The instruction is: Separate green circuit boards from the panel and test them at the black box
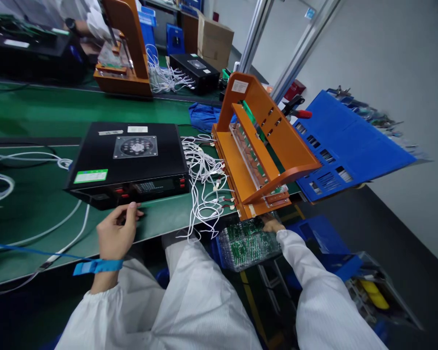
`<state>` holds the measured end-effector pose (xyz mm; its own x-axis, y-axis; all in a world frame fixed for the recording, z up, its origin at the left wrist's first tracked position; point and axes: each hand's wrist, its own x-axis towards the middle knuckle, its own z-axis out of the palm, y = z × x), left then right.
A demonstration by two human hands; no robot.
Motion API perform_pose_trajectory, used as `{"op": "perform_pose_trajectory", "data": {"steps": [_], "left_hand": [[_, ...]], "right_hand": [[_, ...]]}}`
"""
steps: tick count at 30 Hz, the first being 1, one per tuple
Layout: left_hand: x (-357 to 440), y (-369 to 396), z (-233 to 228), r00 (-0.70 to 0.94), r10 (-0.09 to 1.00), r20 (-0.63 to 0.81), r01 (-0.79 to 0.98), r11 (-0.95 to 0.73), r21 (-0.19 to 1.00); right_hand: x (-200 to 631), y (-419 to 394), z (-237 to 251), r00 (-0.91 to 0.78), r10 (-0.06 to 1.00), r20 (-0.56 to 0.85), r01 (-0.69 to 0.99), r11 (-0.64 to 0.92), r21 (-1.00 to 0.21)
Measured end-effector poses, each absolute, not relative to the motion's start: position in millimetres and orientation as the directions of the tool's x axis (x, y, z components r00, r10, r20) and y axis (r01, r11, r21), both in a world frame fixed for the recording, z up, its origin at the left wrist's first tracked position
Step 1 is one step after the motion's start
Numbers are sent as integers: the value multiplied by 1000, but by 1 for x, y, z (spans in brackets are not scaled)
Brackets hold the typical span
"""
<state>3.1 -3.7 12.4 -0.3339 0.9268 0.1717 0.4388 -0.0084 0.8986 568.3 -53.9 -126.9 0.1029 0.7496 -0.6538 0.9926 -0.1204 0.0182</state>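
Right hand (272,225) mostly hidden under one orange test fixture (257,146), grip cannot be told, touching one clear plastic tray of green circuit boards (248,245) below bench edge, board count unreadable, left hand (117,235) loosely curled, holding nothing, at front of one black instrument box (129,163), bundle of white leads (204,180) between.

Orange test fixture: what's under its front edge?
Under the orange hinged test fixture, below the bench edge, sits a clear plastic tray of green circuit boards. The right hand reaches onto that tray; its fingers are hidden by the fixture, so grip is unclear.
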Motion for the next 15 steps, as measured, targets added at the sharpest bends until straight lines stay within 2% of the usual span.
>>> {"op": "perform_pose_trajectory", "data": {"steps": [6, 12, 15], "left_hand": [[2, -4, 11, -329, 933, 143, 413, 6, 911], [0, -3, 8, -322, 937, 132, 392, 5, 920], [-1, -2, 5, -320, 937, 142, 389, -7, 921]], "right_hand": [[552, -62, -109, 97, 748, -656, 995, -83, 53], [531, -66, -67, 257, 784, -565, 966, -205, 155], [504, -81, -38, 294, 775, -560, 956, -247, 160]]}}
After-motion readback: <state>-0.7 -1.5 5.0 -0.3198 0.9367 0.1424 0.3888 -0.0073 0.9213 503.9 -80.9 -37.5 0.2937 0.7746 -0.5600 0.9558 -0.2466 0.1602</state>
